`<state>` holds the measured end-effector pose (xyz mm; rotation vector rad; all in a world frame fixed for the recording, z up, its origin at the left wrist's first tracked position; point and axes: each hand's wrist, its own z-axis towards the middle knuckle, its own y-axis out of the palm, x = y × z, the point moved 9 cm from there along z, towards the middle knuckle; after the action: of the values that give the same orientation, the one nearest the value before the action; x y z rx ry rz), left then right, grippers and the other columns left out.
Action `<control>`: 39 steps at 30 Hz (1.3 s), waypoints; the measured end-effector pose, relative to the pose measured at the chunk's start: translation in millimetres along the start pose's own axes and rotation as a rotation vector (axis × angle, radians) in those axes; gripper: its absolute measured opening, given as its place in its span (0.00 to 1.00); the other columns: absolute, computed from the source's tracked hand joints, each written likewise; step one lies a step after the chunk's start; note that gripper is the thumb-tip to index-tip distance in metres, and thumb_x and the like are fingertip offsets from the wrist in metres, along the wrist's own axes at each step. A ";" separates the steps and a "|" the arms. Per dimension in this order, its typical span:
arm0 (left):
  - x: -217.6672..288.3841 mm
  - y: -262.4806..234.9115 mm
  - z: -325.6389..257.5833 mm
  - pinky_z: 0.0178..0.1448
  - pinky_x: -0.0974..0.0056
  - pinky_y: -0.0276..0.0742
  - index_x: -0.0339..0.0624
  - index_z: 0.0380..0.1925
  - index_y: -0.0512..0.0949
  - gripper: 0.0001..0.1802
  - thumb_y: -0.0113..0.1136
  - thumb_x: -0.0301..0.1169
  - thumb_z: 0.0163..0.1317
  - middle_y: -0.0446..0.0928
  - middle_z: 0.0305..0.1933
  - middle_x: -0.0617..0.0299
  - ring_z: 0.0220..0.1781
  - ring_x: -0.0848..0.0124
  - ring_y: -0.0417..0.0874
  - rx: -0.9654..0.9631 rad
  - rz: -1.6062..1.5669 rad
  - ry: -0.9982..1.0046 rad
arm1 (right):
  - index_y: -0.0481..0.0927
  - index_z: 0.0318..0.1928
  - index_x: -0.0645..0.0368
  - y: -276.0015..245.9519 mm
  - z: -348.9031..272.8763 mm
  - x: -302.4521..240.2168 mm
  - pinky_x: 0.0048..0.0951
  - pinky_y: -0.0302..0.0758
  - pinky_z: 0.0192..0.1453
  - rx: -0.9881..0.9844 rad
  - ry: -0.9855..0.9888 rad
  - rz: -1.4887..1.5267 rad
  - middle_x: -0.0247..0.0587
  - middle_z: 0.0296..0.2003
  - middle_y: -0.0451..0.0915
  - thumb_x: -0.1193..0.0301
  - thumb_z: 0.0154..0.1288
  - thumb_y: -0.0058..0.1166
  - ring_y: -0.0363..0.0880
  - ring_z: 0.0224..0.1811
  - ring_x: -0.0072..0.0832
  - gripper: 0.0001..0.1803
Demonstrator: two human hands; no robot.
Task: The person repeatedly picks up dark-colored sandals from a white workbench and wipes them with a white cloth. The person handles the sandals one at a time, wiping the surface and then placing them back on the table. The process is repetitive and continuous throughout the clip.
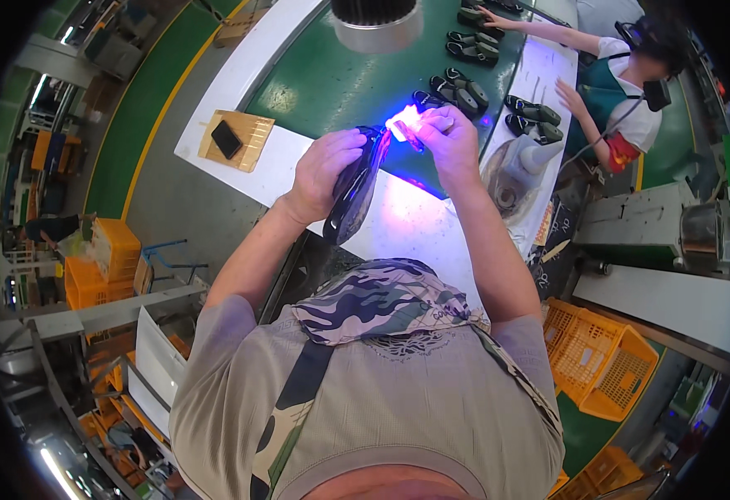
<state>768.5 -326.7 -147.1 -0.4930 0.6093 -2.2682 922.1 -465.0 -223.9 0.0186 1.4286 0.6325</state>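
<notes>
Presently a glossy black shoe [350,196] is held over the near edge of the white worktop [236,183], its long, narrow sole tilted toward the wearer. It is clasped along its side by the left hand [325,171], whose fingers are half curled. The right hand [452,143] is drawn into a pinch of thumb and fingertips at the shoe's far end; whether a strap or some small piece is gripped cannot be told, as detail there is washed out by a blue-violet glow [405,125].

Judging by this, handling of the shoe is under way and it has not been set down; how much is left on it cannot be read. Beyond, dark strappy sandals [460,93] with dull grey-green insoles are laid out on the smooth, shiny green surface [332,83]; whether they are finished is not shown. To the right, a translucent squeeze bottle [540,157] is stood by a round tub [502,196]. To the left, a flat black phone [227,140] is rested on taped brown cardboard [257,133]. Farther right, a latticed orange plastic crate [623,375] is seen.
</notes>
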 end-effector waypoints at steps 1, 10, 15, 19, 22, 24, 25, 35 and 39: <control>1.6 -1.1 2.8 0.54 0.50 0.79 0.36 0.47 0.71 0.25 0.67 0.20 0.47 0.79 0.49 0.44 0.50 0.49 0.82 -0.006 0.005 0.004 | 0.74 0.33 0.65 -0.1 2.1 0.8 0.21 0.73 0.30 0.003 -0.015 0.013 0.26 0.25 0.70 0.82 0.56 0.60 0.69 0.25 0.15 0.07; 1.4 16.7 8.3 0.55 0.51 0.79 0.35 0.47 0.72 0.25 0.67 0.20 0.47 0.79 0.49 0.45 0.50 0.49 0.82 -0.013 -0.001 0.006 | 0.75 0.35 0.63 -3.8 -9.2 -5.7 0.19 0.71 0.41 -0.025 0.052 0.060 0.25 0.29 0.70 0.82 0.58 0.59 0.67 0.30 0.12 0.07; -6.4 30.5 14.1 0.54 0.52 0.79 0.36 0.47 0.73 0.25 0.67 0.21 0.46 0.79 0.49 0.47 0.50 0.51 0.83 -0.030 0.018 -0.064 | 0.75 0.36 0.63 -3.6 -19.9 -9.9 0.18 0.70 0.44 -0.057 0.117 0.115 0.25 0.29 0.71 0.83 0.58 0.60 0.68 0.31 0.11 0.08; -14.8 41.7 15.1 0.51 0.54 0.79 0.38 0.48 0.73 0.27 0.68 0.21 0.44 0.80 0.48 0.48 0.48 0.51 0.83 -0.066 0.036 -0.117 | 0.75 0.35 0.63 -8.5 -21.6 -21.7 0.19 0.72 0.42 -0.075 0.101 0.045 0.28 0.30 0.73 0.82 0.58 0.61 0.71 0.30 0.14 0.08; -16.2 50.2 19.3 0.49 0.55 0.79 0.39 0.48 0.73 0.27 0.67 0.21 0.43 0.80 0.47 0.49 0.46 0.52 0.83 -0.104 0.059 -0.153 | 0.75 0.34 0.62 -8.7 -23.0 -37.9 0.21 0.73 0.38 -0.080 0.090 -0.009 0.31 0.30 0.75 0.81 0.58 0.62 0.73 0.31 0.17 0.08; -19.9 57.4 18.5 0.48 0.55 0.79 0.39 0.48 0.74 0.27 0.66 0.21 0.43 0.80 0.47 0.51 0.45 0.53 0.83 -0.153 0.081 -0.189 | 0.75 0.34 0.63 -10.3 -23.8 -46.2 0.21 0.74 0.36 -0.073 0.075 -0.042 0.31 0.28 0.75 0.80 0.58 0.63 0.74 0.30 0.17 0.08; -23.6 62.4 14.8 0.48 0.55 0.79 0.40 0.49 0.74 0.27 0.66 0.21 0.43 0.80 0.46 0.51 0.45 0.53 0.83 -0.191 0.091 -0.219 | 0.75 0.33 0.64 -11.5 -24.0 -49.8 0.21 0.74 0.35 -0.065 0.062 -0.067 0.30 0.27 0.75 0.80 0.57 0.63 0.74 0.29 0.16 0.08; -42.7 95.7 -9.3 0.43 0.60 0.80 0.45 0.45 0.78 0.29 0.74 0.31 0.36 0.82 0.38 0.56 0.37 0.58 0.84 -0.623 -0.084 -0.591 | 0.76 0.31 0.62 -26.8 -20.5 -63.9 0.24 0.75 0.42 -0.006 -0.063 -0.280 0.37 0.33 0.80 0.78 0.55 0.64 0.76 0.36 0.20 0.08; -41.2 97.3 -15.7 0.42 0.62 0.79 0.43 0.43 0.78 0.30 0.75 0.32 0.33 0.81 0.33 0.57 0.33 0.63 0.83 -0.817 -0.297 -0.732 | 0.75 0.30 0.62 -28.6 -15.7 -60.2 0.25 0.74 0.43 0.005 -0.105 -0.361 0.39 0.35 0.81 0.78 0.55 0.64 0.76 0.37 0.21 0.09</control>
<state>841.2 -353.2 -220.8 -1.8001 1.0899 -1.7856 918.5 -519.6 -182.7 -0.1960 1.2906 0.3249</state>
